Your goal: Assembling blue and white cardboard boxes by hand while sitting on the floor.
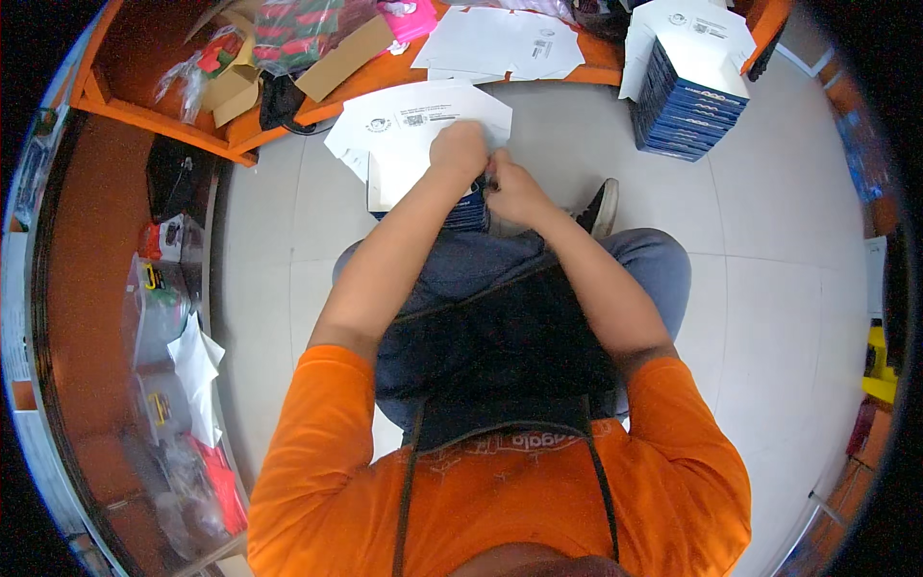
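Just beyond my knees stands a stack of flat dark blue cartons [467, 215]. The carton on top lies open, showing a white inside and a wide white printed flap [396, 123] that spreads toward the shelf. My left hand [460, 149] is closed at the flap's right part, its knuckles up and its fingertips hidden. Beside it, lower and to the right, my right hand [517, 192] is closed in a pinch at the right edge of the same carton. The two hands nearly touch. What lies exactly between the fingers is mostly covered.
A taller stack of dark blue cartons [685, 111] stands on the tiled floor at the far right, topped by another open white one. White printed sheets [500, 46] lie on the orange shelf [370, 82]. Bagged goods fill the left shelving. My shoe [604, 208] is near my right hand.
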### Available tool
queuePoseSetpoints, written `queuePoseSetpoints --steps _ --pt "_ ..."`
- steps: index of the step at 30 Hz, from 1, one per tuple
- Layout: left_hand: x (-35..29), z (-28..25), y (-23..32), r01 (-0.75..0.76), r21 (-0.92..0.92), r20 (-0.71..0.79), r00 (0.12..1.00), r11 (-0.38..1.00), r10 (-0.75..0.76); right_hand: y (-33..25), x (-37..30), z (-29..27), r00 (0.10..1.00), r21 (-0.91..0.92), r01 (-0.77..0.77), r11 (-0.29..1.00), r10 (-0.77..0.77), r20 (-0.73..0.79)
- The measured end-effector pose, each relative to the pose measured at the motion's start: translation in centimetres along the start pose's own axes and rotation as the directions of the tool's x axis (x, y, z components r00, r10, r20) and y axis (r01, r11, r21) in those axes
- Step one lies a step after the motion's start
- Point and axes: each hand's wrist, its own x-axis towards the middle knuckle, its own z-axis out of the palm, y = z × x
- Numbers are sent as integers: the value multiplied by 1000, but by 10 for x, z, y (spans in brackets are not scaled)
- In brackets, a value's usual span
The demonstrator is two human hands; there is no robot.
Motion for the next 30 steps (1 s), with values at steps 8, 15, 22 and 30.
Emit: queuePoseSetpoints --steps 8,15,22,30 --pt "-48 -75 -46 337 -451 64 936 826 -346 -1 4 -16 927 274 -327 904 364 -94" --pt "-92 -31 -133 308 -204 -210 914 929 -349 -22 22 -13 965 -59 -244 968 236 -117" --pt "-83 -15 -134 332 -165 -147 923 929 -356 -20 33 -7 965 -200 -254 946 261 11" --pt "-73 -3 -144 356 -238 -21 928 904 -371 -18 42 2 992 -387 -109 916 74 -103"
